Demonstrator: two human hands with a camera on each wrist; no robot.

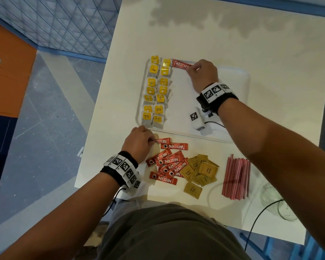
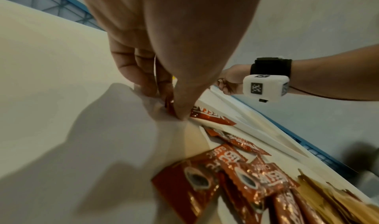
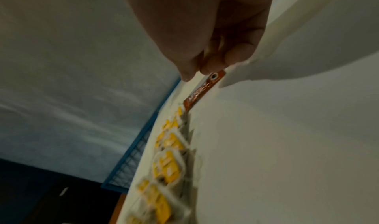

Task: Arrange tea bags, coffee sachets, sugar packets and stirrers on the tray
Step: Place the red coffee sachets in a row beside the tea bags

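A white tray point(image 1: 240, 85) lies on the table with two columns of yellow tea bags point(image 1: 156, 92) along its left side. My right hand point(image 1: 192, 69) pinches the right end of a red coffee sachet point(image 1: 181, 64) that lies at the tray's far edge, next to the tea bags point(image 3: 168, 164). The same sachet point(image 3: 202, 91) shows under my fingertips in the right wrist view. My left hand point(image 1: 151, 140) pinches the left end of another red sachet point(image 1: 163, 141) on the table in front of the tray; the sachet point(image 2: 209, 116) appears below my thumb.
A heap of red coffee sachets point(image 1: 169, 164), brown sugar packets point(image 1: 201, 171) and a bundle of red stirrers point(image 1: 236, 178) lie on the white table point(image 1: 270, 44) near me. A clear glass point(image 1: 278, 201) stands at the near right corner. Blue floor lies left of the table.
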